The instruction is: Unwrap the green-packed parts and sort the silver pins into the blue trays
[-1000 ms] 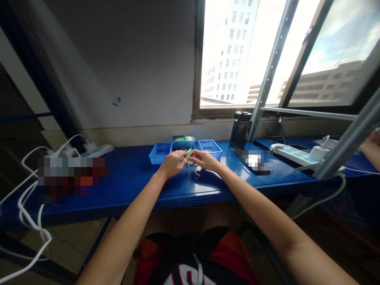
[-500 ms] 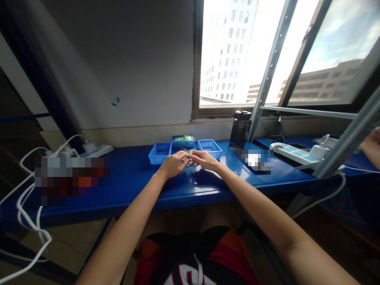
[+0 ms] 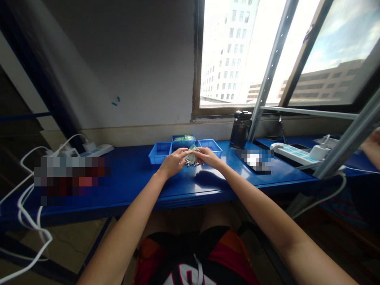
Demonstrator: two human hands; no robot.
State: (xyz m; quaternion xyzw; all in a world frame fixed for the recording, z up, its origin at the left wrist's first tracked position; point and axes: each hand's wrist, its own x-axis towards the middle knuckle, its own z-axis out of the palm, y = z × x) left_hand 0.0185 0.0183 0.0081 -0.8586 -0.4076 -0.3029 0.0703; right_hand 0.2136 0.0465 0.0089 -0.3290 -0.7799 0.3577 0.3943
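My left hand (image 3: pixel 173 162) and my right hand (image 3: pixel 208 157) meet over the blue bench (image 3: pixel 127 178), fingertips pinched together on a small greenish piece (image 3: pixel 192 152) held between them. Under that piece lies a little heap of small metal parts (image 3: pixel 191 162) on the bench top. Just behind the hands stand three small blue trays: an empty-looking one on the left (image 3: pixel 159 152), a middle one holding green pieces (image 3: pixel 183 139), and one on the right (image 3: pixel 211 145).
A dark jar (image 3: pixel 240 128) stands by the window sill. White power strips lie at left (image 3: pixel 96 149) and right (image 3: pixel 292 152), with white cables hanging off the left edge. A slanted metal post (image 3: pixel 346 144) crosses on the right. Another person's hand (image 3: pixel 371 146) shows at far right.
The hands have lifted slightly and the greenish piece now shows larger between the fingertips. The arms have hardly shifted.
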